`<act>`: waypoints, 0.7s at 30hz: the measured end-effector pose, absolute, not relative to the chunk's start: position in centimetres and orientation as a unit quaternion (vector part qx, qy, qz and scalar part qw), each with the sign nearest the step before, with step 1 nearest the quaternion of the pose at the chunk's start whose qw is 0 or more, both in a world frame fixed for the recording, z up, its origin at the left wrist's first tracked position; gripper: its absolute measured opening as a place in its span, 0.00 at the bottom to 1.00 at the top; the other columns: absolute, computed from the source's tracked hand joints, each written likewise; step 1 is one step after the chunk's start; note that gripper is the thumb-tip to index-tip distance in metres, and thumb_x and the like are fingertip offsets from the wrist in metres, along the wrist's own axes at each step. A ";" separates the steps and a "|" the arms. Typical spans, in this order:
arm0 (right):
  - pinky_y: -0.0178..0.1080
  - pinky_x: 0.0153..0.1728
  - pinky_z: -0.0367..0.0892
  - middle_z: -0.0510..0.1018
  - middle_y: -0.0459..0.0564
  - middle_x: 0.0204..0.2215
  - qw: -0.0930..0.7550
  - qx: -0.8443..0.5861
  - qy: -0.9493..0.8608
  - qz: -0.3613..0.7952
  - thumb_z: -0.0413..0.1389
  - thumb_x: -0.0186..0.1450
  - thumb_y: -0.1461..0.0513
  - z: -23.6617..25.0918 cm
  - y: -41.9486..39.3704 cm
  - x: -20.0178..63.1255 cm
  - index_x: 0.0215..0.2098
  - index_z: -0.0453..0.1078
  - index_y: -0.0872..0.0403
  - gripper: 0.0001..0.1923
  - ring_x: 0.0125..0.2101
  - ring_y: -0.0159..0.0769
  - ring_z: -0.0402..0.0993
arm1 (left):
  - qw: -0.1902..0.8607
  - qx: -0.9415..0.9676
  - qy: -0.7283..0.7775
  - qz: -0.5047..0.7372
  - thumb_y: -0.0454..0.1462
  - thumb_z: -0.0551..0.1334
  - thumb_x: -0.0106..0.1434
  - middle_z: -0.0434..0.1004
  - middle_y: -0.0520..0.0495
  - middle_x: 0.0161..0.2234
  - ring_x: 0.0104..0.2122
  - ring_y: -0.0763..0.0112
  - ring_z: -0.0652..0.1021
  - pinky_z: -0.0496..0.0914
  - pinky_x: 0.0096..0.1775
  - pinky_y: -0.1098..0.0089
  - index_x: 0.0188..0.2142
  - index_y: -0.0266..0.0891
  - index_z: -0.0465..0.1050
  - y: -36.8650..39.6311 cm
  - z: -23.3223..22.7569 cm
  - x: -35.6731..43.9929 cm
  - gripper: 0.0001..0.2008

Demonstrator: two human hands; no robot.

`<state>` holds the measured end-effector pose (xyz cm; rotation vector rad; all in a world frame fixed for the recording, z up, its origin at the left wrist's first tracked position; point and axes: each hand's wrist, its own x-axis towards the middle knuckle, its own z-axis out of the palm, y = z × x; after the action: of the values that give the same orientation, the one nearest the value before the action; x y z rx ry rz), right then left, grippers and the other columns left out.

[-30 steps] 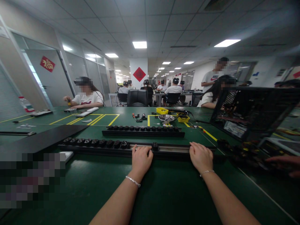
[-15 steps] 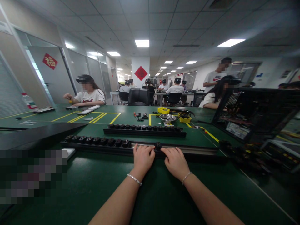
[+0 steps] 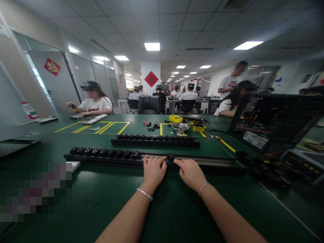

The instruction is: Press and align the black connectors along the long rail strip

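Note:
A long black rail (image 3: 101, 161) lies across the table in front of me, its left part filled with a row of black round-faced socket modules (image 3: 111, 153). One separate socket module (image 3: 171, 157) sits in the rail's channel between my two hands. My left hand (image 3: 154, 170) is bent over the rail, its index fingertip at the module's left side and its thumb below. From the right, my right hand (image 3: 192, 173) presses its stretched index finger to the module, the other fingers curled. The undersides of both hands are hidden.
Behind lies a second black rail (image 3: 155, 142) full of modules. Farther back stand a metal bowl (image 3: 180, 127), yellow bins (image 3: 176, 118) and small cables. An open computer case (image 3: 263, 125) and dark cables (image 3: 268, 168) are at the right. Other people sit around.
My view has shifted very slightly. The right hand has moved a little to the right, its index finger still at the module. The left hand and the module stay nearly in place.

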<state>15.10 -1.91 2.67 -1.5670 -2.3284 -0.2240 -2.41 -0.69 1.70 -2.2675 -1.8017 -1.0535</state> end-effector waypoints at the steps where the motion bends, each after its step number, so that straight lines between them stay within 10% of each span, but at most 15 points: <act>1: 0.40 0.49 0.56 0.76 0.49 0.41 0.163 -0.548 -0.816 -0.078 0.46 0.60 0.68 2.7 -1.9 15.1 0.53 0.66 0.48 0.24 0.44 0.36 0.68 | 0.029 -0.735 -0.585 -0.341 0.40 0.51 0.63 0.79 0.54 0.39 0.43 0.65 0.74 0.48 0.59 0.53 0.44 0.53 0.74 -0.7 1.7 -2.4 0.15; 21: 0.42 0.49 0.55 0.76 0.50 0.40 0.155 -0.550 -0.819 -0.053 0.47 0.60 0.66 2.9 -1.7 16.3 0.52 0.67 0.49 0.22 0.43 0.38 0.68 | 0.034 -0.739 -0.581 -0.341 0.40 0.51 0.63 0.79 0.54 0.39 0.42 0.65 0.74 0.49 0.59 0.52 0.43 0.52 0.74 -0.5 1.5 -2.5 0.14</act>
<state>16.33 -1.71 2.86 -1.5750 -2.3473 -0.1532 -2.49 -0.45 1.52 -2.2718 -1.7851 -1.0474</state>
